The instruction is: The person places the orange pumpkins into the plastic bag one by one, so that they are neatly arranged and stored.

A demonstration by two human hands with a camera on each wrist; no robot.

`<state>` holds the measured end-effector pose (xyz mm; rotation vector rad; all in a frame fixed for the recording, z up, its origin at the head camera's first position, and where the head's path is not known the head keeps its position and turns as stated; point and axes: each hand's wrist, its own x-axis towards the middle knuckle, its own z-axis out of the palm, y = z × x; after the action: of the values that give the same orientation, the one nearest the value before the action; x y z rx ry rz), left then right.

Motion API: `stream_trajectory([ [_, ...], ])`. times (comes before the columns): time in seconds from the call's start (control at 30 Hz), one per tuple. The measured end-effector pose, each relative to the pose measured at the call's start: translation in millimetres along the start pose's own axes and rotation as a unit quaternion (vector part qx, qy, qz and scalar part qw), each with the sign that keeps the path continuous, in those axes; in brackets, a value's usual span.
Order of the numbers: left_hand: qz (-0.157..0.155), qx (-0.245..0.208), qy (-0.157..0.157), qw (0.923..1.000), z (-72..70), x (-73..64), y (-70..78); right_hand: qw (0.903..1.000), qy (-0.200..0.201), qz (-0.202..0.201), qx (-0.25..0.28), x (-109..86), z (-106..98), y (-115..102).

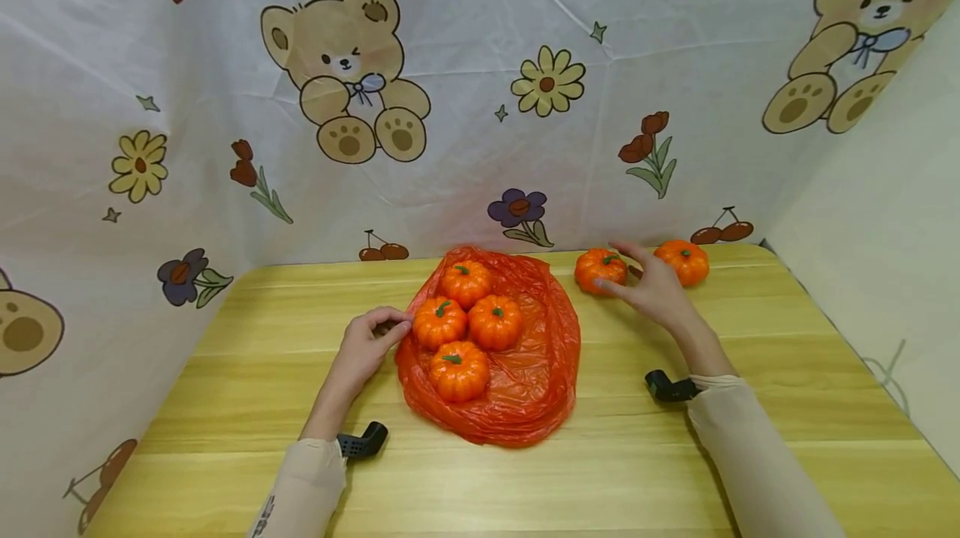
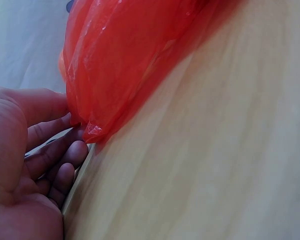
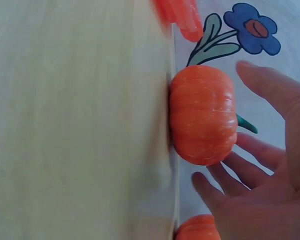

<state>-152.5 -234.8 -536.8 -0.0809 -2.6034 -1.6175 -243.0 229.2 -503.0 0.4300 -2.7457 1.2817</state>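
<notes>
A red plastic bag lies spread with its mouth up, and several small orange pumpkins with green stems sit inside it. My left hand pinches the bag's left edge between thumb and fingers; the left wrist view shows the gathered red film at the fingertips. Over at the back right, my right hand reaches around another pumpkin. Its thumb and fingers are spread on either side of that pumpkin in the right wrist view, with a gap on the thumb's side.
One more pumpkin stands behind my right hand, close to the table's back edge. A white cloth printed with bears and flowers hangs behind the wooden table. A pale wall borders the right side.
</notes>
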Motion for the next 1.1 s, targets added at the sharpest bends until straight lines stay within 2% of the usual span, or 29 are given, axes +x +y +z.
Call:
stream_trajectory([
  [0.1, 0.002, 0.002, 0.000, 1.0000, 0.4, 0.3, -1.0, 0.9997, -0.014, 0.012, -0.017, -0.1, 2.6, 3.3],
  [0.27, 0.001, 0.004, 0.000, 1.0000, 0.2, 0.2, 0.1, 0.9998, -0.016, 0.004, 0.009, -0.1, 5.7, 5.0],
  [0.57, -0.003, 0.004, 0.002, 1.0000, 0.2, 0.8, -0.5, 0.9998, -0.020, 0.006, 0.005, -0.6, 5.8, 6.8],
  [0.9, 0.001, 0.011, 0.011, 0.9999, 3.0, 0.8, 1.7, 0.9995, 0.018, 0.008, 0.026, -1.5, 1.4, 1.1],
  [1.1, -0.009, 0.017, 0.012, 0.9997, 4.8, 0.2, 3.6, 0.9990, 0.025, 0.006, 0.036, -0.8, 0.1, -2.9],
])
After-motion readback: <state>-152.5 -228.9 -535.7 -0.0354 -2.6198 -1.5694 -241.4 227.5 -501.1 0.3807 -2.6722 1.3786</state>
